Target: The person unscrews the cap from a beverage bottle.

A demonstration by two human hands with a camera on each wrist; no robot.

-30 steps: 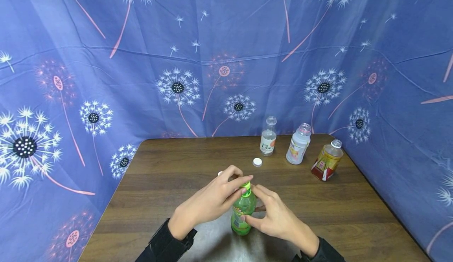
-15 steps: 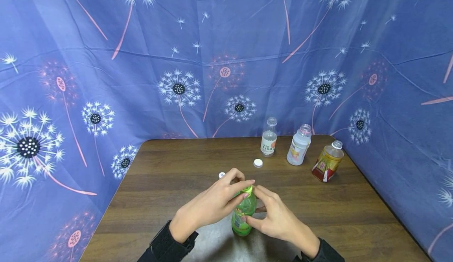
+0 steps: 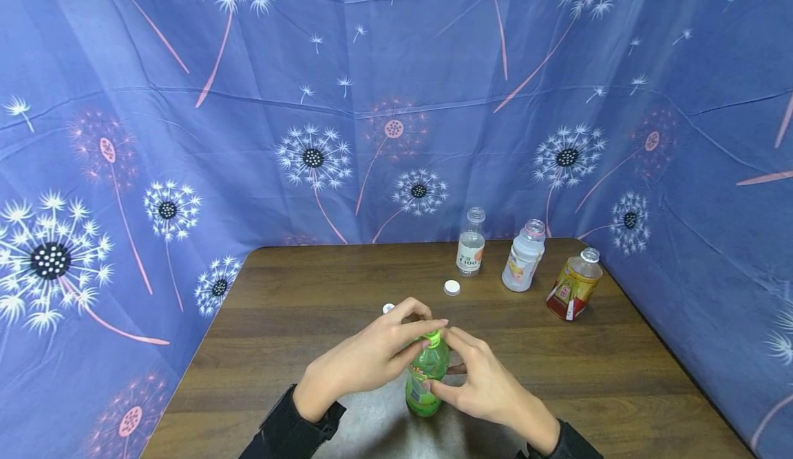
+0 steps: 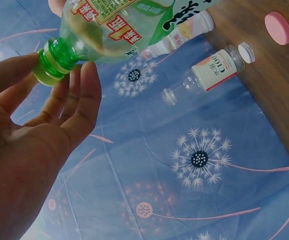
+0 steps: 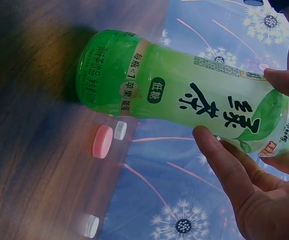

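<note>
Head view: the green bottle (image 3: pixel 434 363) stands near vertical on the table (image 3: pixel 291 294), between both hands. The left hand (image 3: pixel 374 352), fingers drawn close, pinches the cap (image 4: pixel 52 67) at its upper end; the right hand (image 3: pixel 486 385), curved wider, grips the body below, from the right.

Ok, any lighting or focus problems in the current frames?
Head: pale glare on the table around the base of the green bottle, with dark shadows just in front; left wrist: left hand in shade, scene tilted; right wrist: dark patch by the bottle's base, table soft, but the large label lettering reads clearly.
</note>
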